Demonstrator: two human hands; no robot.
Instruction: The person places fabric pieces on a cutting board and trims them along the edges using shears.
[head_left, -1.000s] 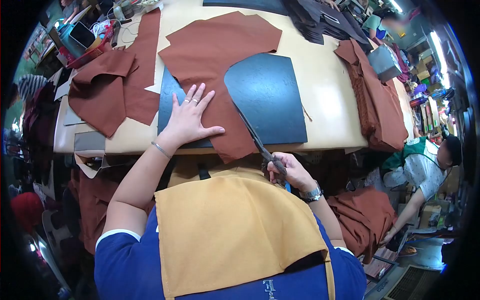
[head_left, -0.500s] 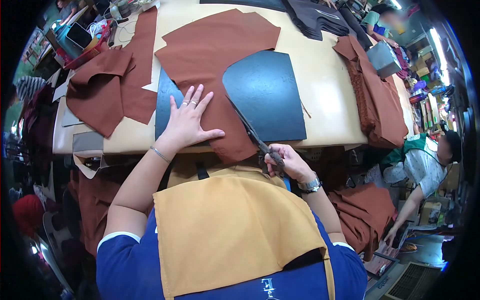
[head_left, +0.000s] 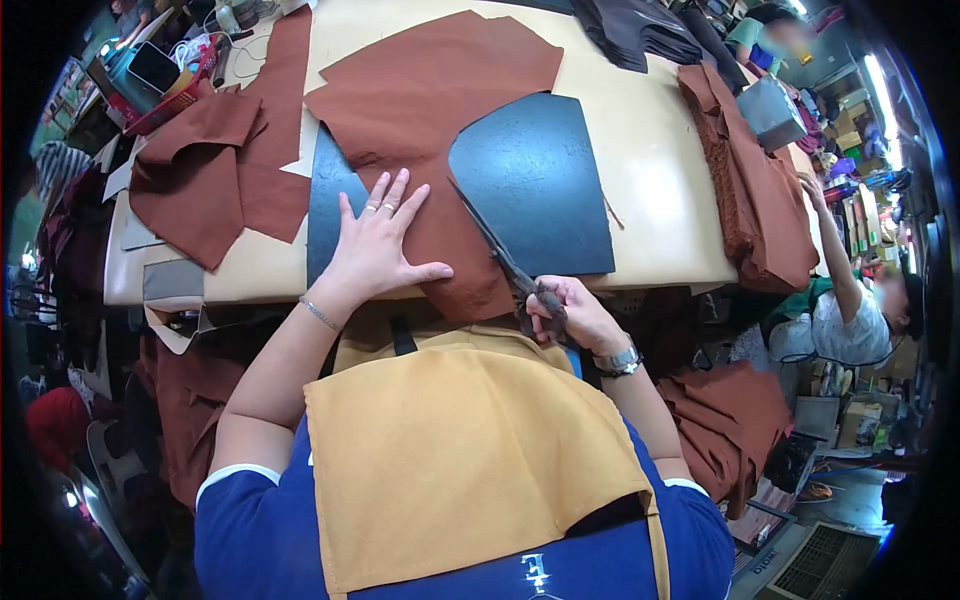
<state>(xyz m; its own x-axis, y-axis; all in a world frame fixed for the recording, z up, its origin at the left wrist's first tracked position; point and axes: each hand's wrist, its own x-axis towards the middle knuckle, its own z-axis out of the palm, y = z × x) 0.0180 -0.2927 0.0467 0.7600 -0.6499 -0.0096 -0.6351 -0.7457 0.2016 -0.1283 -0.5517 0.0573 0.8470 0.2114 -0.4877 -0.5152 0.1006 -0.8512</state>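
A rust-brown fabric piece lies over a dark, glossy board, and its lower end hangs past the table's front edge. My left hand rests flat on the fabric's left side with fingers spread. In my right hand is a pair of scissors, its handles wrapped in dark material. The blades point up and left along the fabric's right edge, over the board. Whether the blades are parted is hard to make out.
Folded rust-brown fabric lies at the left, and a thick stack of it at the right. Behind that stands a grey metal box. A red basket is at back left. A co-worker is at the right.
My hands and the scissors keep nearly the same place on the fabric; the view shifts slightly. At the right, the co-worker's arm has gone from reaching down to reaching up toward the table.
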